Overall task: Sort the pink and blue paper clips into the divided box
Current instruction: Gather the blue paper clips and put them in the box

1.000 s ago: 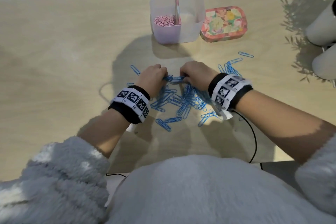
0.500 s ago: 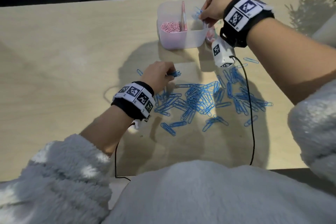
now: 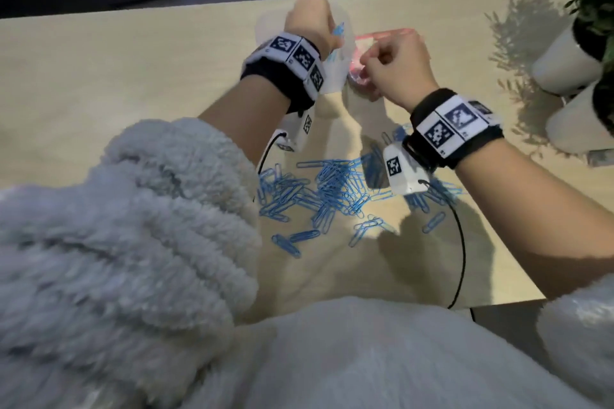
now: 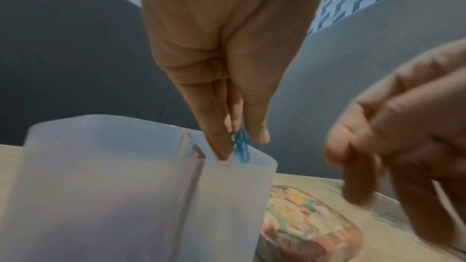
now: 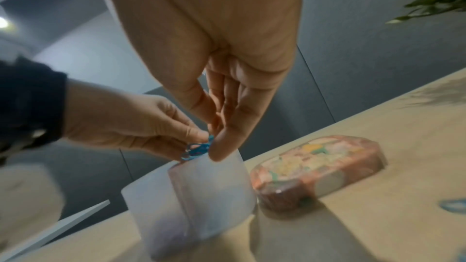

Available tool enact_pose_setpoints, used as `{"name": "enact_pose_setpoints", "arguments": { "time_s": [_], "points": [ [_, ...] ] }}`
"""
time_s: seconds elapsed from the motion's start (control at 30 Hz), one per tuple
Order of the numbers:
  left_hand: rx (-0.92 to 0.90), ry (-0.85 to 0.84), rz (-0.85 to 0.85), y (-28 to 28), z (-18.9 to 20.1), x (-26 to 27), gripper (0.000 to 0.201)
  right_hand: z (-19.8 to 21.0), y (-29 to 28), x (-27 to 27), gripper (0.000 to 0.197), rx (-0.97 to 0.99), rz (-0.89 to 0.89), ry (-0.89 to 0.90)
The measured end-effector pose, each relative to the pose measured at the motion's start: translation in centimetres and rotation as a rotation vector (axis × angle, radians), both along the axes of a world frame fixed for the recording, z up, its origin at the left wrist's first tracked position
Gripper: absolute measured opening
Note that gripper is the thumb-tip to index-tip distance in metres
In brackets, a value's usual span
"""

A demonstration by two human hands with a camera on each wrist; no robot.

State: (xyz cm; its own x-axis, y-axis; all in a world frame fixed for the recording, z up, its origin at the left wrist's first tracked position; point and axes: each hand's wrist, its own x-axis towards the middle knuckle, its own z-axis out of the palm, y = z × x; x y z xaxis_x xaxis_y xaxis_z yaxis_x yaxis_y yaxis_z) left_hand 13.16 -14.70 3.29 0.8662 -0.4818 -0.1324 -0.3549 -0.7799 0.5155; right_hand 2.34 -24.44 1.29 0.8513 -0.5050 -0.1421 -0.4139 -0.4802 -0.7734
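Observation:
The translucent divided box (image 4: 126, 186) stands at the table's far side, a pink divider splitting it. In the head view my left wrist hides most of the box (image 3: 265, 26). My left hand (image 4: 239, 146) pinches a small bunch of blue paper clips (image 4: 241, 147) just above the rim of the right compartment. The bunch also shows in the right wrist view, blue clips (image 5: 196, 149) over the box (image 5: 209, 182). My right hand (image 3: 368, 60) hovers right of the box with loosely curled fingers, holding nothing. A pile of blue clips (image 3: 332, 186) lies on the table nearer me. Pink clips are not clearly visible.
A flowered pink tin (image 5: 317, 164) lies right of the box, under my right hand. Two white plant pots (image 3: 564, 66) stand at the table's far right corner. A black cable (image 3: 461, 242) runs over the near edge. My fluffy sleeves fill the foreground.
My left hand rose from the pile to the box, carrying blue clips. My right hand drew back from the box rim toward me and to the right, now empty.

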Motion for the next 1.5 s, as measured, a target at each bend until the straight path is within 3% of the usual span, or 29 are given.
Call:
{"name": "enact_pose_setpoints", "arguments": {
  "time_s": [0.1, 0.17, 0.27, 0.47, 0.57, 0.67, 0.77, 0.83, 0.9, 1.07, 1.2, 1.4, 1.5],
  "points": [
    [-0.003, 0.017, -0.036, 0.1, 0.3, -0.6, 0.017, -1.4, 0.6, -2.0, 0.021, 0.031, 0.048, 0.048],
    [-0.112, 0.009, -0.05, 1.7, 0.1, -1.2, 0.009, -2.2, 1.1, -2.9, 0.022, 0.005, 0.103, 0.065],
    [-0.177, -0.055, -0.131, 6.4, -0.9, -3.3, 0.019, -3.6, 2.2, -3.6, 0.025, -0.09, 0.257, 0.161],
    [0.285, -0.055, -0.345, 17.4, -6.5, -6.4, 0.034, -5.4, 7.3, -3.3, 0.03, -0.193, 0.547, 0.266],
    [0.315, 0.049, -0.348, 19.7, -6.5, -7.4, 0.042, -5.8, 10.5, -2.4, 0.031, -0.321, 0.709, 0.228],
    [0.332, 0.072, -0.308, 21.4, -6.4, -8.8, 0.065, -6.0, 13.6, -2.2, 0.035, -0.419, 0.848, 0.208],
    [0.38, 0.139, -0.303, 23.3, -6.8, -10.3, 0.087, -6.3, 15.5, -3.2, 0.057, -0.574, 1.019, 0.234],
    [0.381, 0.15, -0.314, 24.3, -6.9, -10.8, 0.085, -6.8, 15.9, -4.3, 0.067, -0.677, 1.073, 0.199],
    [0.358, 0.122, -0.301, 24.5, -6.8, -11.3, 0.071, -7.1, 15.7, -5.3, 0.063, -0.679, 1.071, 0.152],
    [0.319, 0.079, -0.272, 23.8, -7.0, -11.8, 0.042, -7.6, 15.1, -7.0, 0.028, -0.546, 0.978, 0.134],
    [0.272, 0.068, -0.317, 22.2, -7.0, -12.3, 0.02, -7.8, 14.4, -6.9, 0.018, -0.466, 0.905, 0.191],
    [0.274, 0.131, -0.294, 19.4, -7.3, -12.4, 0.022, -7.6, 12.5, -6.3, 0.021, -0.587, 0.885, 0.216],
    [0.282, 0.159, -0.296, 18.7, -7.4, -12.0, 0.022, -6.3, 10.6, -5.7, 0.016, -0.394, 0.749, 0.246]
  ]
}}
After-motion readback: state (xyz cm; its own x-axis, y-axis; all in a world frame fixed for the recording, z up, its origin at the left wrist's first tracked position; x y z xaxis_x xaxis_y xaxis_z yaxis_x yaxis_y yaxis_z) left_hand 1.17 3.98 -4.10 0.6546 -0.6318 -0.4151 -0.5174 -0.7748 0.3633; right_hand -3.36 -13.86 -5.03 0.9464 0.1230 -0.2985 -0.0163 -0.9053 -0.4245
